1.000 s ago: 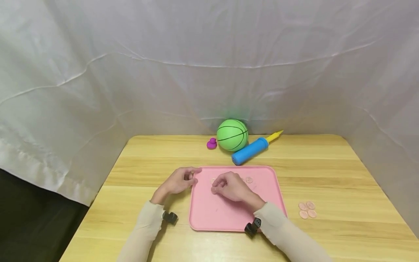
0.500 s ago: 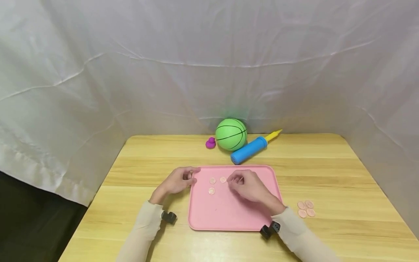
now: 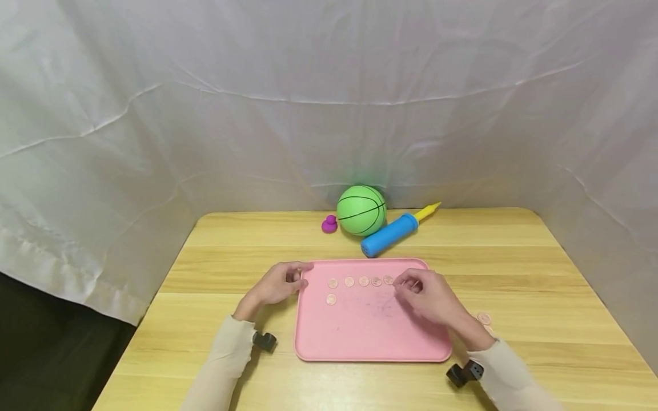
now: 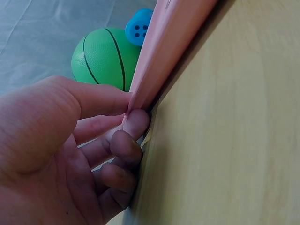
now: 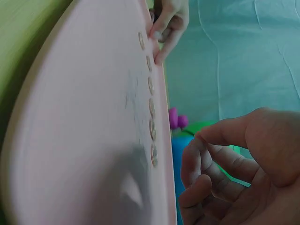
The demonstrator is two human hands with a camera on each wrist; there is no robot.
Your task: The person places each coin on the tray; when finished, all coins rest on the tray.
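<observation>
The left hand pinches the pink tray rim at 9 o'clock, steadying it. The right hand, fingers loosely curled and grasping nothing visible, hovers beside the coin row.

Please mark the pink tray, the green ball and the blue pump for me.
pink tray [image 3: 360, 337]: head view, bare floor near its front edge.
green ball [image 3: 361, 210]: head view, middle of its face.
blue pump [image 3: 388, 235]: head view, middle of its blue barrel.
</observation>
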